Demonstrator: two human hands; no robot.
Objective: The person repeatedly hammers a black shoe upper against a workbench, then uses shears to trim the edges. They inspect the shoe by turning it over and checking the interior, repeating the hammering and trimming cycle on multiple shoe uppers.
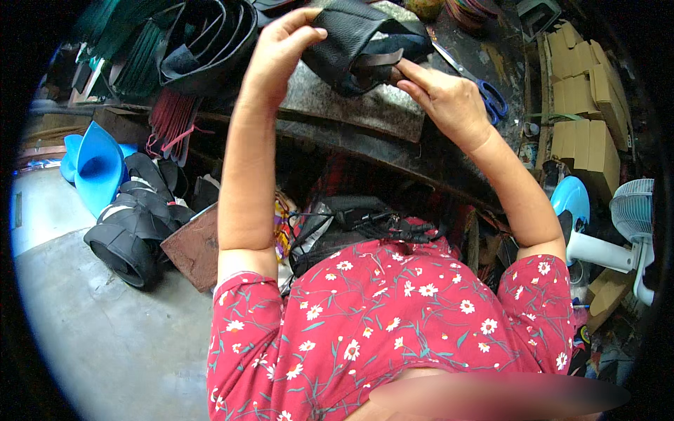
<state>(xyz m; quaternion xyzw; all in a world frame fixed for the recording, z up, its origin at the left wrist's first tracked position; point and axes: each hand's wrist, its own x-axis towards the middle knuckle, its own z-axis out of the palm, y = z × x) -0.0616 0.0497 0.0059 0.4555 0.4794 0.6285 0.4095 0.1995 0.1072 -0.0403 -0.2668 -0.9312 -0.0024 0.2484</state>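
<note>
A piece of black grained leather (344,38), folded into a loop with an opening, is held up over the workbench. My left hand (284,42) pinches its left edge between thumb and fingers. At the opening's right side, my right hand (439,98) is closed on a short flat grey-brown strip (382,59), which reaches into the loop. Whether the strip is a tool or part of the leather I cannot tell. Blue-handled scissors (493,102) lie just beyond my right hand. Under the leather is a grey stone-like slab (365,116).
Coiled black leather strips (207,45) lie on the bench's left, above a hanging red bundle (172,119). Stacked black shoe-like pieces (130,238) and a blue object (98,168) are at lower left. Cardboard boxes (586,144) and a fan (632,210) stand on the right.
</note>
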